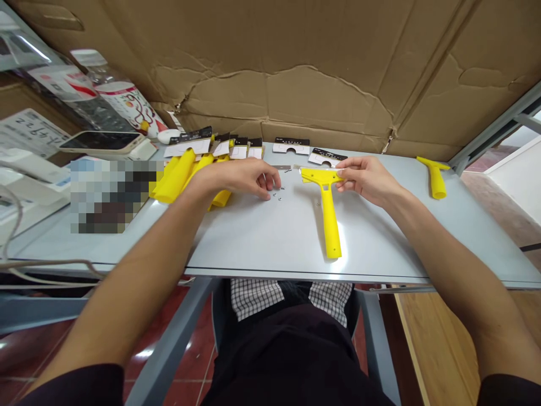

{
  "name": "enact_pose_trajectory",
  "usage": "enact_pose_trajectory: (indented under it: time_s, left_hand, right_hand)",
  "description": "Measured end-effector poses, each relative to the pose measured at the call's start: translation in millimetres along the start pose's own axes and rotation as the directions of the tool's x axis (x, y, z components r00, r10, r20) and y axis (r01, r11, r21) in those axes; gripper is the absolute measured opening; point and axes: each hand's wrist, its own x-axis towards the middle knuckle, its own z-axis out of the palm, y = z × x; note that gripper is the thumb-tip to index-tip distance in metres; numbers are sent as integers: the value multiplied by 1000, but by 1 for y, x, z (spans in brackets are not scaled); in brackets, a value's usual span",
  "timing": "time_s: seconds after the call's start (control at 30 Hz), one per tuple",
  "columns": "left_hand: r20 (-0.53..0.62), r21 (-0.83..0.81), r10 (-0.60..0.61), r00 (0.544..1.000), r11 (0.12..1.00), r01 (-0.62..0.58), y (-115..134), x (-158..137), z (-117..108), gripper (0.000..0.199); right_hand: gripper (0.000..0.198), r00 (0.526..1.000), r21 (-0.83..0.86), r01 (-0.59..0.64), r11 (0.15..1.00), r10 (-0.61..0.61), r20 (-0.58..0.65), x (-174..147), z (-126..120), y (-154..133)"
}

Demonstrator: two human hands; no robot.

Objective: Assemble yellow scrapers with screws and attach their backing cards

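My right hand (366, 179) pinches one end of the T-shaped head of a yellow plastic scraper (329, 217), whose handle points down toward the table's front edge. Just left of it, my left hand (252, 177) hovers low over the table with bent fingers, thumb and index fingertip apart. Several small metal screws or nuts (279, 198) lie beside those fingertips. Behind them is a thin flat metal blade (282, 167), with more tiny fasteners (288, 170) close to it.
Several yellow scraper handles (180, 176) with black-and-white cards lie at left. Two loose cards (291, 146) (327, 157) lie at the back. Another yellow scraper (437, 177) sits at right. A phone (101, 141) and drink bottle (122, 96) stand far left. A cardboard sheet (296, 51) borders the back.
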Motion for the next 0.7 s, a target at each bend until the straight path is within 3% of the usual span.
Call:
enact_pose_trajectory:
  time_s: [0.27,0.5,0.7]
  left_hand:
    - [-148,-81,120,982,988,-133,14,11,20,27]
    - [4,-11,6,1000,1000,-6,2,-3,-3,36]
    - [29,82,-29,999,996,27,8,-2,2,20]
  right_hand:
    - [23,1000,-4,0,1000,0,8,0,0,0]
    - [23,1000,-8,9,1000,-9,12,0,-1,0]
    - [26,1000,1,10,1000,-10,12,0,-1,0]
